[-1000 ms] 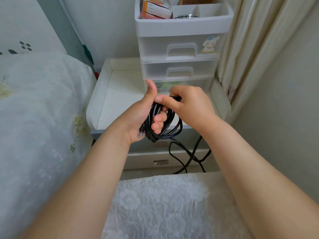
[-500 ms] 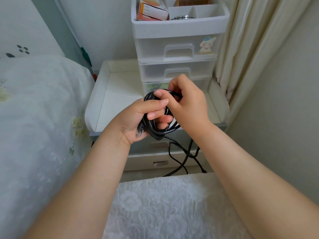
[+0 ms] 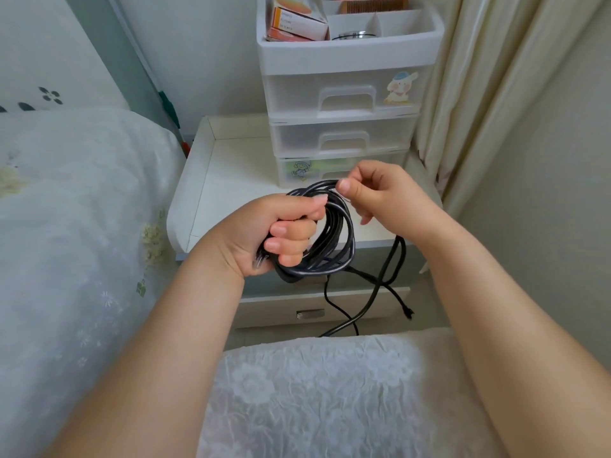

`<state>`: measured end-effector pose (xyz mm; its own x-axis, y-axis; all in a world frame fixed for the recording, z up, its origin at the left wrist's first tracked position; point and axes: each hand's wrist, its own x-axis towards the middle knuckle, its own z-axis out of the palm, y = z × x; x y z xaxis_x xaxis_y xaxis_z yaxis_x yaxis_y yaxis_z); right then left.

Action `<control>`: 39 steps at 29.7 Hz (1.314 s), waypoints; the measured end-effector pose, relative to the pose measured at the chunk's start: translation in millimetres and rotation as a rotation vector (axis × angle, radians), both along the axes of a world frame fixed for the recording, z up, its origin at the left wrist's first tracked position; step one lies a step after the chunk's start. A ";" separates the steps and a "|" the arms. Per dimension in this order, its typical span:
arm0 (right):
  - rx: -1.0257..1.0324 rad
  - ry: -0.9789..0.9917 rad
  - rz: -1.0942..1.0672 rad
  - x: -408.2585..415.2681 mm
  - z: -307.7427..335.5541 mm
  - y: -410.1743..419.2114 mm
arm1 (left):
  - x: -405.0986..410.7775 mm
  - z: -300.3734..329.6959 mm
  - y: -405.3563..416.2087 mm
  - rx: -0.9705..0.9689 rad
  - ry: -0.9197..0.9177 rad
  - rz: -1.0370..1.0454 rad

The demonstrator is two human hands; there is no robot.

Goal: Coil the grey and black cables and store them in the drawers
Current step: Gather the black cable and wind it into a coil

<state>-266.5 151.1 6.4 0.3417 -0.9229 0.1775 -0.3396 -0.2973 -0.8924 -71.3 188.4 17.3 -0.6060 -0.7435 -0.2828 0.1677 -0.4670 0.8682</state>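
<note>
Since the earlier frame, the right hand (image 3: pixel 380 196) is drawn rightward, pinching a strand of the black cable (image 3: pixel 334 236). The coil is gripped in the left hand's (image 3: pixel 264 239) curled fingers. Boxes (image 3: pixel 294 21) are held in the closed drawers' (image 3: pixel 344 127) top tray.

Bedside corner: drawers at the back, cable in front.

The stack of drawers (image 3: pixel 344 140) stands on the rear right of the counter (image 3: pixel 231 180), with a curtain (image 3: pixel 469 94) to its right and the bed (image 3: pixel 66 226) to the left. Before the counter, the left hand (image 3: pixel 264 239) holds the coiled cable (image 3: pixel 330 239); the right hand (image 3: pixel 380 193) pinches its top loop. Loose cable hangs below.
</note>
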 end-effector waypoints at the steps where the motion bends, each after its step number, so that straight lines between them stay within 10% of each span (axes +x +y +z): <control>1: -0.022 -0.031 -0.022 1.0 -1.3 -1.0 | 0.3 0.6 0.7 0.013 0.046 -0.039; 8: 0.199 0.244 -0.004 -1.3 -16.8 -2.1 | 18.4 5.1 -9.0 0.026 0.586 -0.135; 12: 0.376 -0.089 -0.014 1.8 -23.0 2.1 | 33.0 6.6 -15.7 0.072 0.813 0.333; 15: 0.213 0.138 -0.181 23.5 -22.5 13.3 | 25.3 5.3 -14.8 0.140 0.943 0.794; 28: 0.635 -0.076 0.055 67.3 -13.7 50.8 | -2.9 16.6 -1.6 -0.580 0.051 1.225; 39: 0.452 0.041 0.129 54.7 -6.8 50.9 | 2.4 -6.6 -13.2 -1.156 -0.972 0.979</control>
<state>-211.8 201.9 -0.4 0.4567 -0.8544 -0.2480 -0.3628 0.0757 -0.9288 -68.8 175.2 10.7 0.1778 -0.7513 0.6355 -0.7336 0.3292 0.5945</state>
